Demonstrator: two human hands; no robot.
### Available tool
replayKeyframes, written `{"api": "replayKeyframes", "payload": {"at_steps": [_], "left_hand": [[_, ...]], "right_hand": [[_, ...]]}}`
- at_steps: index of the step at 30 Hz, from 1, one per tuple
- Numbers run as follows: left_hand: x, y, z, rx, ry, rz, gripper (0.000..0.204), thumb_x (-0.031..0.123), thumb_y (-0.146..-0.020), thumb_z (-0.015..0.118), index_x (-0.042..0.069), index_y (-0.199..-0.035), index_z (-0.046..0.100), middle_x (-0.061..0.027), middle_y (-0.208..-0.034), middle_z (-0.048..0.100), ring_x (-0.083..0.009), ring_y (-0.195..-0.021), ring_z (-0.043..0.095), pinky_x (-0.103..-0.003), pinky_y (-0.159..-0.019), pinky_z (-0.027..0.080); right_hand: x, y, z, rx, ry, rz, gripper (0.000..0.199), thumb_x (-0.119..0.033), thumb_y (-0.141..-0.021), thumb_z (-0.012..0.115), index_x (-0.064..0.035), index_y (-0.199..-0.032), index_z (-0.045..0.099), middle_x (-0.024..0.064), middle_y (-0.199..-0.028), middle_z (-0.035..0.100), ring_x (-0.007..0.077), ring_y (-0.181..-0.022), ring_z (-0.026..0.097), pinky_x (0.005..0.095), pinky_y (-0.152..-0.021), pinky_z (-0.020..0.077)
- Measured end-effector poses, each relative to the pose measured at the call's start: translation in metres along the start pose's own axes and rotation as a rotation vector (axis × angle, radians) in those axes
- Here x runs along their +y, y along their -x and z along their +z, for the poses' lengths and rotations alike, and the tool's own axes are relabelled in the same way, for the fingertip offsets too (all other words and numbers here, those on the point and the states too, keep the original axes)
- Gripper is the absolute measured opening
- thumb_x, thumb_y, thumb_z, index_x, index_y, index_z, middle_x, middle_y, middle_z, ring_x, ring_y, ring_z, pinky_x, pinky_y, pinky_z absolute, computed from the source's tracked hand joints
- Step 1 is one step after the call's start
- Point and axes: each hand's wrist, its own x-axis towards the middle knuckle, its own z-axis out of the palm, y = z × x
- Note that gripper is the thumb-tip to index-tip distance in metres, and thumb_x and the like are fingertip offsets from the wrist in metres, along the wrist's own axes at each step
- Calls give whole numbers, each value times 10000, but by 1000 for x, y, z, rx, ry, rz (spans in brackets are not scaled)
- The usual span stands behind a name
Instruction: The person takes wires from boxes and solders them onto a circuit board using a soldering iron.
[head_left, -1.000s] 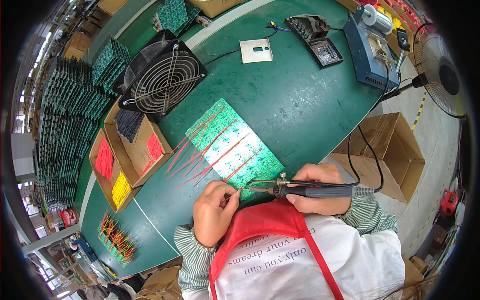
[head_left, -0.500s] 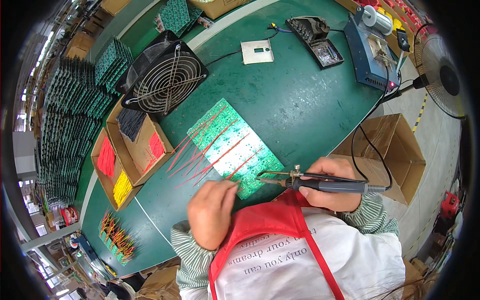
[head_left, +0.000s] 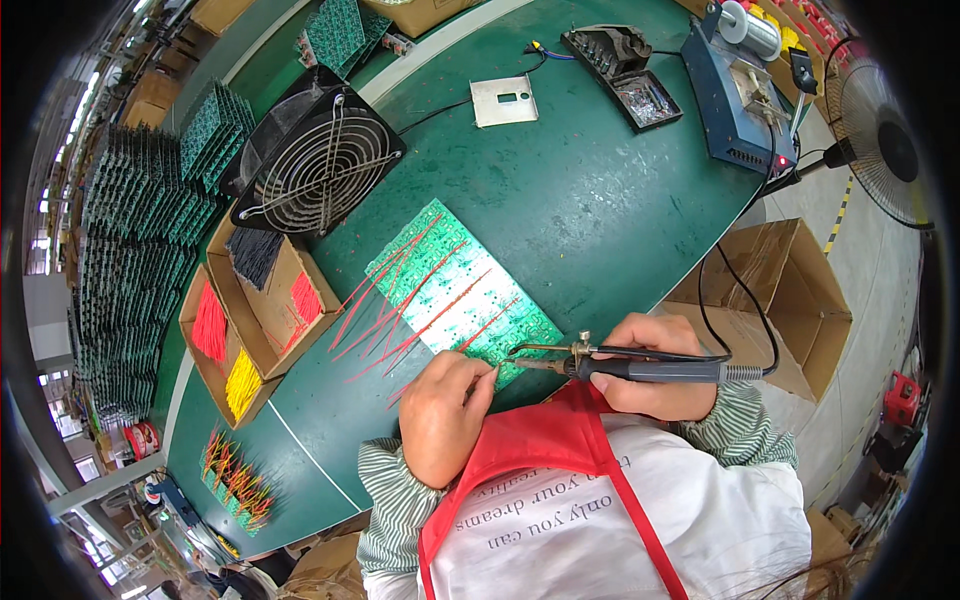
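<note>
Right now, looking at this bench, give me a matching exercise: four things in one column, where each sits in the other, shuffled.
Things:
1. soldering iron
2. black fan
3. circuit board
4. open cardboard box

Places:
A. on the floor, right of the table
B. in the right hand
C. far left on the table
D. mid-table, red wires across it

Pairs: 1-B, 2-C, 3-D, 4-A

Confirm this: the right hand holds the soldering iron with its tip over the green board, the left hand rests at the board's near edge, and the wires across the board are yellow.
One detail is wrong. The wires across the board are red, not yellow, as the head view shows. The rest holds: the right hand holds the soldering iron, tip over the board, and the left hand rests at its near edge.
</note>
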Motion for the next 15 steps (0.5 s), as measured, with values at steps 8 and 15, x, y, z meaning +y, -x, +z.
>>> {"api": "replayKeyframes", "payload": {"at_steps": [8, 15], "left_hand": [[0, -2, -3, -25, 16, 17, 71, 45, -773, 714, 21, -808, 657, -76, -760, 592, -173, -567, 540, -290, -527, 439], [-2, -4, -6, -30, 4, 20, 74, 43, -771, 715, 19, -815, 660, -77, -767, 598, -178, -580, 553, -292, -533, 446]], "right_hand": [[1, 1, -2, 33, 25, -51, 172, -115, -720, 739, -17, -781, 610, 57, -622, 622, 122, -538, 603, 259, -498, 459], [-1, -5, -4, 82, 2, -36, 179, -121, -726, 739, -14, -779, 606, 52, -635, 625, 109, -552, 598, 250, -511, 454]]}}
